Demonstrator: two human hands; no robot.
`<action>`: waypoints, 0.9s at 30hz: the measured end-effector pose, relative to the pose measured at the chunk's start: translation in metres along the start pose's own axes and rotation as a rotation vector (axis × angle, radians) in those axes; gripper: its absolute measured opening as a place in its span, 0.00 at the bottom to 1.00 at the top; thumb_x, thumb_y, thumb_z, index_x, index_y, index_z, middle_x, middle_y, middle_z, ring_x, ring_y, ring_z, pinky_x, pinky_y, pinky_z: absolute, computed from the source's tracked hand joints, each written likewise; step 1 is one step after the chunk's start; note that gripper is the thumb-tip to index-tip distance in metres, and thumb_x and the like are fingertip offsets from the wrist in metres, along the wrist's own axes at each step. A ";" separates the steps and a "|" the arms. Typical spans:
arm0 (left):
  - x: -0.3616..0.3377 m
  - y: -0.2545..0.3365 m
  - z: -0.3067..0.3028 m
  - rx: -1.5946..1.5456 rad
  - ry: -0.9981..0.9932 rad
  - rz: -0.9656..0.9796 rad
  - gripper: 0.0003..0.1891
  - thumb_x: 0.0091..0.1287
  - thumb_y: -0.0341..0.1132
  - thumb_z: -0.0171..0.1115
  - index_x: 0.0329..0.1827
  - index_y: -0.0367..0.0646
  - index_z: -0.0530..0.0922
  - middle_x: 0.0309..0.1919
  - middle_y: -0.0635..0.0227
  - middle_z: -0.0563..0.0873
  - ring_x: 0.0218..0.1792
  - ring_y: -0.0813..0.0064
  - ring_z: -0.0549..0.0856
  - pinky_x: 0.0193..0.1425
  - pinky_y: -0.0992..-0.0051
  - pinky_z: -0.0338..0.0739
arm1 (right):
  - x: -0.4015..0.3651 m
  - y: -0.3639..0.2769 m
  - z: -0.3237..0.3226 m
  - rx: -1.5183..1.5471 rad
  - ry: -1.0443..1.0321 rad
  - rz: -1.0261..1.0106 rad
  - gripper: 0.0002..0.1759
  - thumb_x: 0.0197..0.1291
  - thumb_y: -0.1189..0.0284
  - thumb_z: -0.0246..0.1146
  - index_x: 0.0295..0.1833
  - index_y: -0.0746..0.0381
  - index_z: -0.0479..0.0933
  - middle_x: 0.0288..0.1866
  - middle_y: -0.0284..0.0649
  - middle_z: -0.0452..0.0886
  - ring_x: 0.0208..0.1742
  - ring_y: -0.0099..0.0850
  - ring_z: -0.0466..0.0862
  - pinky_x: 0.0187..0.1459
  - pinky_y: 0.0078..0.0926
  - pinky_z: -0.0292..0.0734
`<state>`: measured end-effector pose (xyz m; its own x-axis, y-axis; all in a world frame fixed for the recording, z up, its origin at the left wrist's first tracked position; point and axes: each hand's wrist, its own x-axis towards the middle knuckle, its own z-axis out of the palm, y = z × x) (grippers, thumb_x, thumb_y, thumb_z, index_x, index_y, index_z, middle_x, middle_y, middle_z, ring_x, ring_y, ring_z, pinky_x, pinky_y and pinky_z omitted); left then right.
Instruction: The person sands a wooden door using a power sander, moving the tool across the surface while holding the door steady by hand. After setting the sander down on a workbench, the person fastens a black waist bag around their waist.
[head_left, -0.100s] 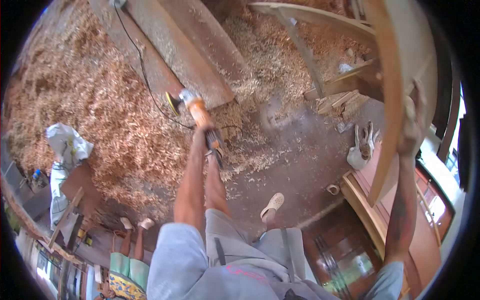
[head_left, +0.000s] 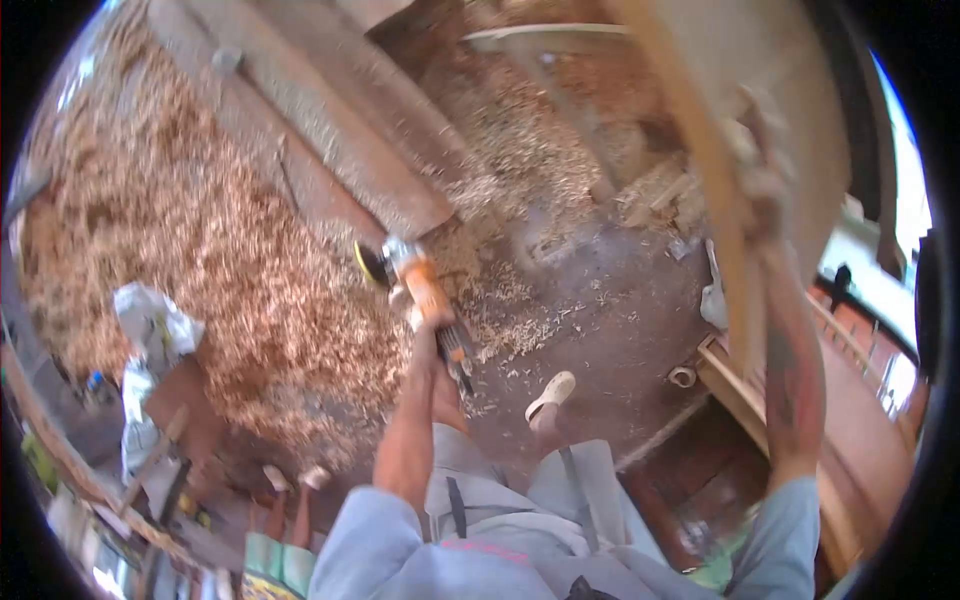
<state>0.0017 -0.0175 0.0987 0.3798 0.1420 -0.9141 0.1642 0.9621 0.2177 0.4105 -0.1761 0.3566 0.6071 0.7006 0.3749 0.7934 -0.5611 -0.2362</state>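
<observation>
In my left hand (head_left: 422, 312) is an orange and black angle grinder (head_left: 428, 288), gripped around its body. A round yellow-edged black pad (head_left: 371, 265) sits on the grinder's head and touches nothing I can make out. My right hand (head_left: 765, 185), blurred by motion, holds the edge of a large curved wooden panel (head_left: 705, 125) that stands tilted at the right. Its fingers lie along the panel, partly smeared.
Wood shavings (head_left: 230, 290) cover the floor at left. Long boards (head_left: 320, 110) lie at the upper middle. A white sack (head_left: 155, 325) is at left, near another person's legs (head_left: 290, 510). Pinkish boards (head_left: 865, 400) stand at right.
The whole view has shifted. My left hand and the grinder appear lower and further right; my right hand and the panel appear further left and slightly higher.
</observation>
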 end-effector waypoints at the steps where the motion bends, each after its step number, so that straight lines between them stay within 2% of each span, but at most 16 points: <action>1: -0.031 -0.041 -0.003 0.005 -0.094 -0.032 0.19 0.53 0.33 0.66 0.48 0.42 0.75 0.30 0.64 0.82 0.29 0.67 0.86 0.32 0.65 0.85 | 0.000 -0.007 -0.012 -0.010 -0.012 0.080 0.29 0.69 0.56 0.59 0.68 0.63 0.74 0.74 0.51 0.71 0.75 0.44 0.70 0.76 0.41 0.61; 4: -0.173 -0.101 0.040 0.208 -0.189 0.039 0.19 0.55 0.27 0.62 0.51 0.37 0.74 0.34 0.62 0.82 0.33 0.63 0.87 0.40 0.64 0.87 | 0.000 -0.019 -0.028 -0.191 -0.023 0.183 0.35 0.68 0.50 0.59 0.70 0.64 0.72 0.74 0.55 0.69 0.77 0.48 0.65 0.77 0.42 0.58; 6: -0.208 -0.152 0.024 0.098 -0.313 -0.291 0.19 0.55 0.29 0.64 0.52 0.37 0.74 0.35 0.61 0.83 0.34 0.62 0.87 0.42 0.63 0.87 | -0.024 -0.026 -0.012 -0.183 0.026 0.206 0.39 0.67 0.46 0.60 0.72 0.65 0.69 0.75 0.57 0.67 0.78 0.51 0.63 0.78 0.43 0.56; 7: -0.231 -0.167 0.027 0.100 -0.338 -0.259 0.19 0.55 0.30 0.64 0.51 0.37 0.75 0.36 0.62 0.83 0.34 0.62 0.87 0.42 0.62 0.86 | -0.035 -0.033 -0.015 -0.168 0.011 0.174 0.41 0.67 0.45 0.60 0.73 0.65 0.67 0.76 0.58 0.66 0.79 0.52 0.62 0.78 0.44 0.55; 11: -0.296 -0.227 0.028 0.186 -0.435 -0.069 0.20 0.55 0.32 0.66 0.50 0.38 0.75 0.36 0.63 0.83 0.35 0.65 0.87 0.42 0.62 0.86 | -0.162 -0.111 -0.073 0.902 0.055 0.335 0.39 0.68 0.51 0.63 0.74 0.66 0.65 0.75 0.58 0.66 0.78 0.51 0.64 0.77 0.47 0.57; 14: -0.335 -0.267 0.037 0.225 -0.313 -0.021 0.22 0.52 0.34 0.69 0.50 0.37 0.75 0.33 0.61 0.83 0.35 0.63 0.88 0.41 0.61 0.86 | -0.331 -0.140 -0.109 0.976 0.076 0.644 0.36 0.66 0.56 0.66 0.72 0.66 0.68 0.72 0.58 0.70 0.73 0.49 0.72 0.72 0.41 0.65; 15: -0.337 -0.276 0.039 0.246 -0.318 0.001 0.22 0.52 0.34 0.69 0.50 0.37 0.75 0.33 0.61 0.83 0.35 0.63 0.88 0.41 0.61 0.86 | -0.409 -0.144 -0.070 1.093 0.017 0.928 0.36 0.64 0.59 0.68 0.71 0.68 0.68 0.69 0.55 0.74 0.68 0.41 0.76 0.67 0.38 0.70; 16: -0.338 -0.287 0.038 0.327 -0.307 -0.058 0.22 0.53 0.33 0.69 0.51 0.38 0.75 0.33 0.62 0.83 0.33 0.64 0.87 0.40 0.62 0.86 | -0.455 -0.156 -0.088 1.217 -0.029 1.066 0.32 0.64 0.59 0.68 0.66 0.69 0.73 0.59 0.49 0.80 0.60 0.32 0.79 0.61 0.33 0.73; 17: -0.337 -0.297 0.036 0.414 -0.278 -0.120 0.21 0.54 0.32 0.68 0.51 0.38 0.75 0.33 0.63 0.83 0.32 0.65 0.87 0.40 0.64 0.86 | -0.496 -0.156 -0.091 1.420 -0.263 1.167 0.23 0.66 0.61 0.67 0.56 0.69 0.77 0.46 0.42 0.82 0.53 0.25 0.79 0.55 0.27 0.75; 19: -0.321 -0.320 0.040 0.620 -0.208 -0.161 0.19 0.56 0.31 0.68 0.50 0.39 0.75 0.34 0.66 0.84 0.30 0.69 0.86 0.39 0.70 0.85 | -0.547 -0.169 -0.073 2.007 -0.308 1.449 0.21 0.66 0.63 0.66 0.56 0.67 0.77 0.49 0.42 0.82 0.53 0.33 0.82 0.60 0.34 0.77; 20: -0.311 -0.333 0.034 0.742 -0.205 -0.211 0.18 0.57 0.31 0.69 0.50 0.40 0.75 0.34 0.67 0.84 0.30 0.70 0.86 0.38 0.72 0.84 | -0.560 -0.166 -0.071 2.058 -0.299 1.455 0.21 0.66 0.63 0.66 0.56 0.67 0.77 0.49 0.42 0.82 0.53 0.33 0.82 0.60 0.34 0.77; 22: -0.294 -0.355 0.039 1.060 -0.171 -0.334 0.23 0.57 0.35 0.71 0.56 0.43 0.77 0.41 0.69 0.84 0.39 0.80 0.82 0.44 0.78 0.76 | -0.577 -0.149 -0.074 2.465 -0.049 1.665 0.15 0.65 0.65 0.65 0.49 0.66 0.76 0.39 0.44 0.81 0.41 0.35 0.84 0.48 0.34 0.83; 23: -0.288 -0.367 0.048 1.139 -0.271 -0.196 0.26 0.61 0.44 0.71 0.58 0.39 0.78 0.43 0.67 0.85 0.43 0.79 0.83 0.47 0.76 0.77 | -0.599 -0.144 -0.065 2.566 0.095 1.699 0.16 0.64 0.67 0.64 0.50 0.66 0.75 0.39 0.45 0.82 0.40 0.39 0.85 0.46 0.38 0.85; 24: -0.283 -0.377 0.047 1.150 -0.243 -0.193 0.26 0.61 0.44 0.71 0.58 0.39 0.78 0.43 0.67 0.85 0.43 0.79 0.83 0.47 0.76 0.77 | -0.619 -0.137 -0.054 2.656 0.242 1.725 0.16 0.62 0.68 0.63 0.52 0.66 0.74 0.38 0.47 0.82 0.39 0.42 0.86 0.45 0.42 0.86; 26: -0.260 -0.396 0.038 1.452 -0.249 -0.177 0.33 0.63 0.54 0.70 0.62 0.37 0.77 0.40 0.65 0.86 0.46 0.74 0.85 0.51 0.75 0.77 | -0.630 -0.101 -0.058 2.446 0.281 1.809 0.17 0.59 0.74 0.61 0.53 0.67 0.72 0.35 0.47 0.81 0.33 0.43 0.85 0.39 0.43 0.87; 27: -0.243 -0.400 0.010 1.700 -0.244 -0.216 0.38 0.65 0.61 0.65 0.67 0.38 0.74 0.53 0.53 0.83 0.59 0.63 0.82 0.63 0.66 0.74 | -0.640 -0.082 -0.050 2.287 0.278 1.721 0.18 0.57 0.75 0.61 0.53 0.67 0.72 0.34 0.47 0.80 0.31 0.44 0.85 0.36 0.43 0.86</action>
<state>-0.1468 -0.4390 0.2376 0.3148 -0.1363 -0.9393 0.8648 -0.3668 0.3430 -0.0452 -0.6009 0.1803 0.4542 0.4231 -0.7840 -0.7403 0.6688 -0.0679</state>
